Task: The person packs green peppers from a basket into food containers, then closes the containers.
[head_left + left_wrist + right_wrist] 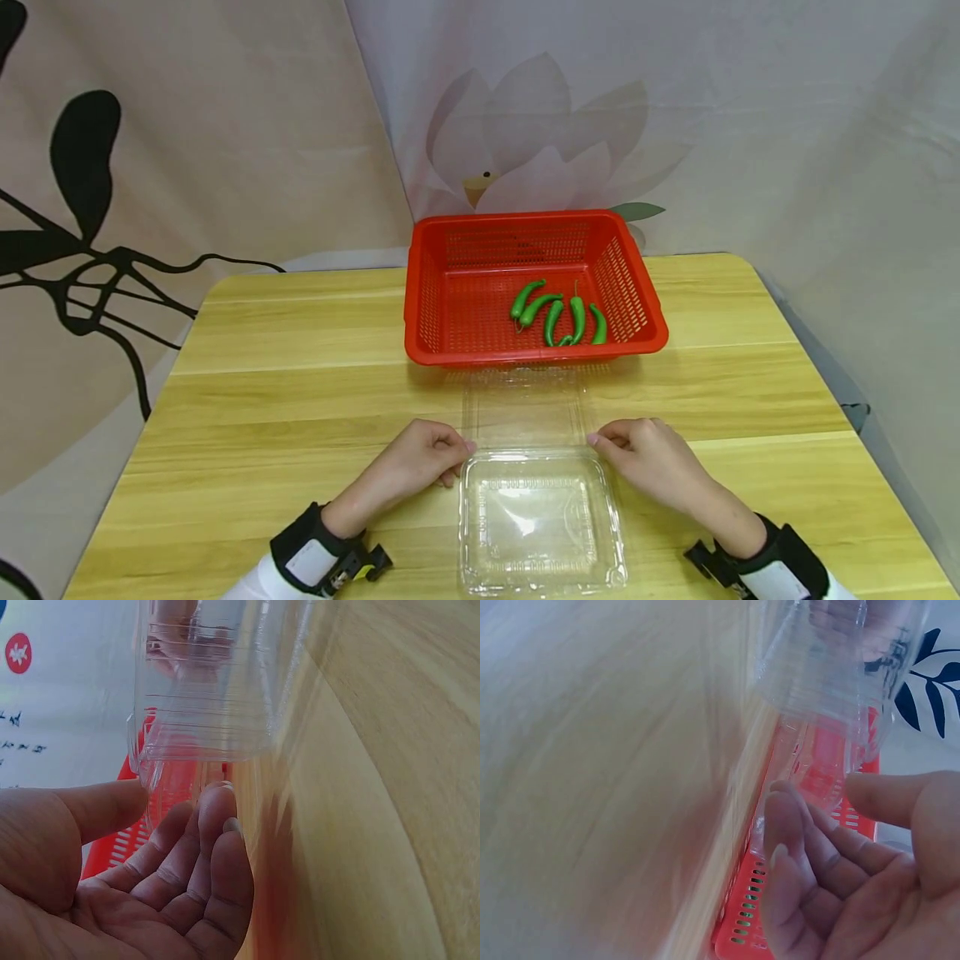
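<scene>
A clear plastic clamshell container (540,525) lies unfolded on the table, its nearer half toward me and its other half (525,412) stretching toward the basket. My left hand (427,454) pinches its left edge near the fold between the halves. At the opposite edge, my right hand (648,458) pinches the plastic at about the same height. Both wrist views show the thumb (112,810) on one side of the clear wall and curled fingers (787,825) on the other. Nothing is inside the container.
Behind the container stands a red plastic basket (536,357) with perforated walls. Several green chili peppers (553,321) lie in its front right part. The wooden table (300,375) runs back to a printed cloth (285,133).
</scene>
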A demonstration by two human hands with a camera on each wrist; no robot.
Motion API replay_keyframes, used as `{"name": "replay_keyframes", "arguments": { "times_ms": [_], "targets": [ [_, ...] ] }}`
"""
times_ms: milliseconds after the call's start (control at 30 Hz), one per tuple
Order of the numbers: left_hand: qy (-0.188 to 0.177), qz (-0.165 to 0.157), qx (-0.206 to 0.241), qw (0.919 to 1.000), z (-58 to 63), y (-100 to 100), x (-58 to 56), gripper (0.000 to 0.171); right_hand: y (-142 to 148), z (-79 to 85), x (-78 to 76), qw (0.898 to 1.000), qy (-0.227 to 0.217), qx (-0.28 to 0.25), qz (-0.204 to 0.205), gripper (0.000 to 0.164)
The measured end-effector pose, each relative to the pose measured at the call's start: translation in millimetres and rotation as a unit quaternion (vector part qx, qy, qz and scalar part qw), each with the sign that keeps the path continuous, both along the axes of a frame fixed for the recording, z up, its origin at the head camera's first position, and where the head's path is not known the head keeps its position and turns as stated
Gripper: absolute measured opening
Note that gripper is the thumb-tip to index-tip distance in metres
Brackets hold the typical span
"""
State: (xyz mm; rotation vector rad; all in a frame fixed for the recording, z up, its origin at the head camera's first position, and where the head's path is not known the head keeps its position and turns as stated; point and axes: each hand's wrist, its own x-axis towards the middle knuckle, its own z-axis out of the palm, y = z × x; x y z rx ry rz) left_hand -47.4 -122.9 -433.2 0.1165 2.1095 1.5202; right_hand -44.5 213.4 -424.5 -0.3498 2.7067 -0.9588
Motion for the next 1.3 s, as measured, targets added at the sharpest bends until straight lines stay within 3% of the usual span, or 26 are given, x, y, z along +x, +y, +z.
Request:
{"name": "replay_keyframes", "arguments": {
  "times_ms": [400,733,1300],
  "targets": [
    [-0.013,0.000,0.016,0.9998,3.3,-3.1,7.5,0.024,0.6,0.7,4.8,1.000,0.003,-0.009,0.009,0.018],
    [0.002,-0.016,-0.017,0.9997,5.8,-6.8,14.6,0.026,2.1,4.4,8.1,0.999,0.011,-0.018,0.024,0.016],
    [-0.001,-0.026,-0.017,0.9995,7.7,-11.8,20.0,0.019,-1.0,7.5,10.4,0.999,0.010,-0.021,0.035,0.018]
  ]
}}
